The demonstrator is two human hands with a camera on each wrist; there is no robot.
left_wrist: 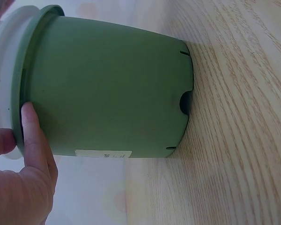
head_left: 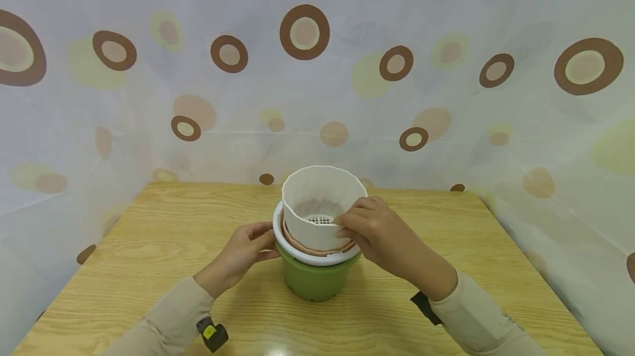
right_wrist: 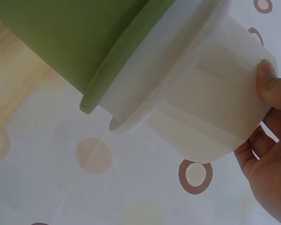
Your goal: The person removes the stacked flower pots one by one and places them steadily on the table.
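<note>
A stack of nested flower pots stands upright on the wooden table. Outermost is a green pot point(head_left: 315, 281); its side and notched base show in the left wrist view. Inside it sit a pot with a thick white rim point(head_left: 310, 259) and a peach-coloured pot point(head_left: 300, 246), of which only the rim shows. Topmost, a white faceted pot point(head_left: 310, 235) with a grid bottom rises partly out of the stack. My right hand point(head_left: 384, 237) pinches its near right rim, thumb outside in the right wrist view. With thumb and fingers, my left hand point(head_left: 243, 254) grips the green pot's rim at the left.
The wooden table point(head_left: 198, 218) reaches back to a pale wall covering point(head_left: 337, 91) patterned with brown and cream circles, which also runs along both sides. A label point(left_wrist: 103, 153) is stuck low on the green pot's side. Dark straps with small devices point(head_left: 213, 334) sit at the wrists.
</note>
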